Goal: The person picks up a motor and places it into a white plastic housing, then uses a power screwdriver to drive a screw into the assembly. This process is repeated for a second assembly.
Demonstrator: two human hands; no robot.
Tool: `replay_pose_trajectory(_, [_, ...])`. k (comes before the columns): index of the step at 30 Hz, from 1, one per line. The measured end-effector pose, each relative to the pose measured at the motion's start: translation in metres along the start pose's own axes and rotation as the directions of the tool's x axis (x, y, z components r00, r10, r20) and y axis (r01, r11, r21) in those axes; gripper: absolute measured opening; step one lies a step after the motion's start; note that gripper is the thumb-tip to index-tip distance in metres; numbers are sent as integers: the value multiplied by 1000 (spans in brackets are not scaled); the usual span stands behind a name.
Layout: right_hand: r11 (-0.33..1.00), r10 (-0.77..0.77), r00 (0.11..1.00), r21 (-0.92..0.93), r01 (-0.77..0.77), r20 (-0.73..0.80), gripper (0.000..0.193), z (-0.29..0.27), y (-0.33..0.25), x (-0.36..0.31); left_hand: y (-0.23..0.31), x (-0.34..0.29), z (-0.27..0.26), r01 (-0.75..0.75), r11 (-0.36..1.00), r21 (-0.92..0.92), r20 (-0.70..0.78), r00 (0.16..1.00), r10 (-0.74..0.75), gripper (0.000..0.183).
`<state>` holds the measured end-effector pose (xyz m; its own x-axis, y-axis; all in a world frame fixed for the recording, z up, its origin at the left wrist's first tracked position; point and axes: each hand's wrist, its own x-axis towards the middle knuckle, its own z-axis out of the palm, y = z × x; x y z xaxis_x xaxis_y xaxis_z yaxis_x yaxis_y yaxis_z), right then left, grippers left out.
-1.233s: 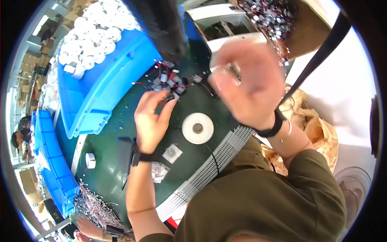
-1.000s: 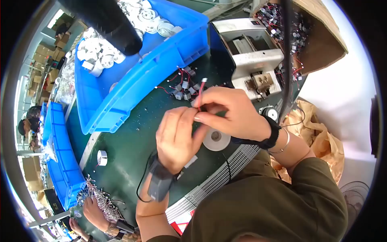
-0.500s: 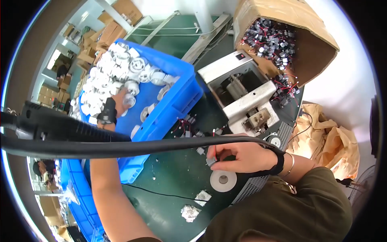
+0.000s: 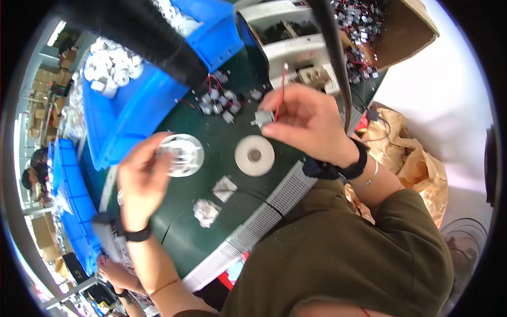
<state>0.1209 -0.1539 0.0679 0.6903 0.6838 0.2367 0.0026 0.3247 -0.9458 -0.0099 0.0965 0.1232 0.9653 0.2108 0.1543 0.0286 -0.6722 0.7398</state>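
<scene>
My left hand, somewhat blurred, grips a round white plastic housing by its left side, above the green table. Spokes or ribs show inside its ring. Between thumb and fingers of my right hand is a small silver motor, its red wire standing upward. A flat white disc with a central hole lies between and below the two hands. Several loose motors with red wires are heaped farther back.
A blue bin with white housings stands at left. At the back are a white metal machine and a cardboard box beside many motors. Black cables cross overhead. Crumpled foil lies in front. Another person's hand shows lower left.
My left hand has come out of the blue bin with a white housing and moved toward me over the table. The right hand has lifted the motor. The view has shifted.
</scene>
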Motion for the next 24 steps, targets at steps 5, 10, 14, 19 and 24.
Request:
replay_pose_trajectory(5, [994,83,995,-70,-80,47,30,-2,-3,-13,14,-14,104,-36,999,41,-12,999,37,22])
replay_pose_trajectory(10, [975,144,988,-181,-130,64,31,-2,-1,-29,7,-31,110,-196,980,29,33,980,195,65])
replay_pose_trajectory(14, [864,80,983,-503,13,163,31,5,7,-21,-5,-21,130,-355,934,30,-56,933,357,61])
replay_pose_trajectory(19, [607,-84,920,-712,352,384,28,11,17,-7,-10,-20,136,-303,952,-34,-133,946,296,64])
replay_pose_trajectory(24, [373,48,767,-724,580,640,26,18,9,11,-16,-15,127,-325,945,-30,-63,944,323,77])
